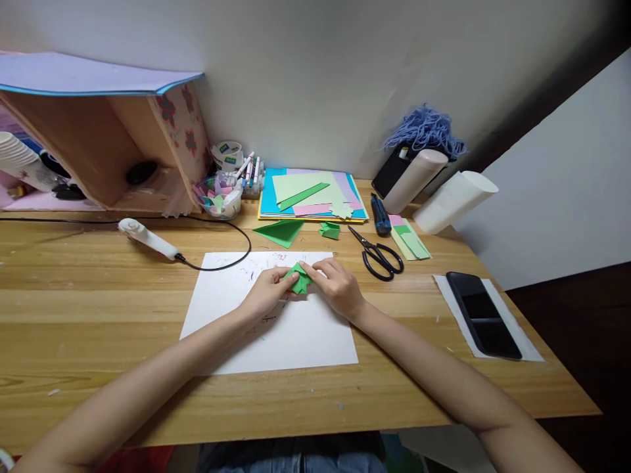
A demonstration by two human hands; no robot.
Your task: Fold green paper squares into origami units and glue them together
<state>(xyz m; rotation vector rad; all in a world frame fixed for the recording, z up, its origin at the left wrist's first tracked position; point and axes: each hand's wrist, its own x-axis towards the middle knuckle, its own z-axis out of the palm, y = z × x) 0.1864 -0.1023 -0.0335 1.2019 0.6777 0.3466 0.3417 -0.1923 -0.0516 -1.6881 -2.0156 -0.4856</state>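
A small piece of folded green paper is between my two hands, above a marked white sheet. My left hand pinches its left side, thumb on top. My right hand has its fingertips closed on the upper right edge of the same paper. Behind my hands lie a green paper triangle and another small folded green piece. To their right rest black-handled scissors with the blades slightly apart.
Coloured paper is stacked at the back, beside a cup of scraps and markers. A glue gun with a cord lies left. A utility knife, paper strips, a paper roll and a phone stand or lie right.
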